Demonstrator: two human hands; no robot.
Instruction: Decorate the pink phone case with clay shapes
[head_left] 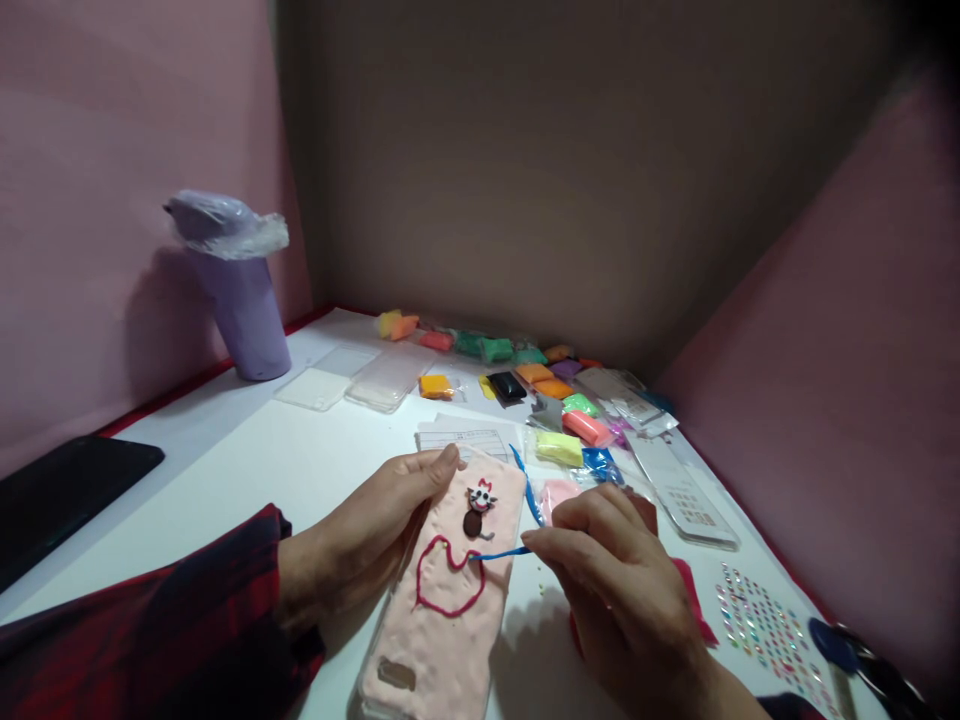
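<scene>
My left hand (390,510) is closed on a phone case (457,650), thumb on its upper left edge, holding it tilted above the table. Pale pink, lumpy clay coats the case, with a camera cutout at its lower end. On it are a small animal figure (477,510) with a brown body and a magenta heart-shaped outline (451,614). Between its fingertips my right hand (619,570) pinches a thin blue clay strand (499,554). One end touches the case near the heart's top right; another length rises beside the case's right edge.
Several wrapped clay packs (559,448) spread across the back and right. Clear cases (394,375) lie at back left, near a purple tumbler (251,315). A black phone-like slab (75,490) lies left; a gem sticker sheet (772,625) and scissors (877,665) lie right. Walls enclose the table.
</scene>
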